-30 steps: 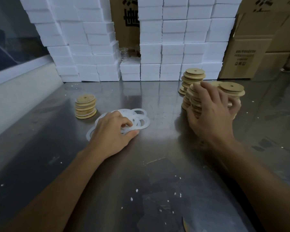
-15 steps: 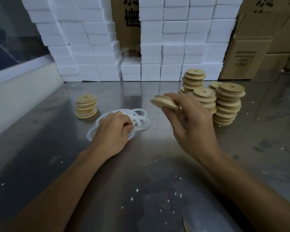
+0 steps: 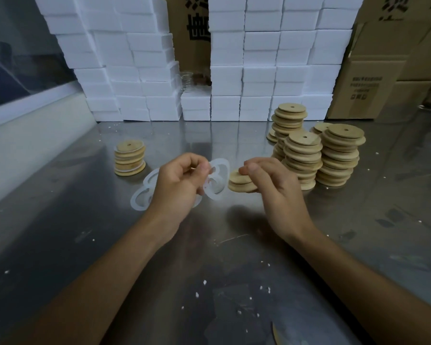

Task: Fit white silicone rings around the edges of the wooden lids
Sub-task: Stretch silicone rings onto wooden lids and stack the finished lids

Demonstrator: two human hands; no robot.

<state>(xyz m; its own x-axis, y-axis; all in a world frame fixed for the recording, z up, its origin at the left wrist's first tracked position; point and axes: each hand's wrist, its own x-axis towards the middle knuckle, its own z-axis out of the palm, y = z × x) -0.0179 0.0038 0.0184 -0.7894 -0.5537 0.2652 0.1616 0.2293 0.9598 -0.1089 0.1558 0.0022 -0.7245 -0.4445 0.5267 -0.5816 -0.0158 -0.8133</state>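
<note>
The steel surface (image 3: 234,257) spreads under my arms, white boxes (image 3: 259,58) walled up at its far edge. Tall stacks of bare wooden lids (image 3: 339,155) stand at my right; a short stack of ringed lids (image 3: 129,161) sits far left. My right hand (image 3: 271,185) has its grip closed on a few lids (image 3: 240,181), held above the surface. My left hand (image 3: 182,180) pinches a white silicone ring (image 3: 218,180), loose rings (image 3: 144,195) lying beneath.

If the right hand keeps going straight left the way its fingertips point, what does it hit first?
Most likely the white silicone ring pinched in the left hand; the wooden lids held by the right hand would touch it first. Depth is uncertain.
</note>
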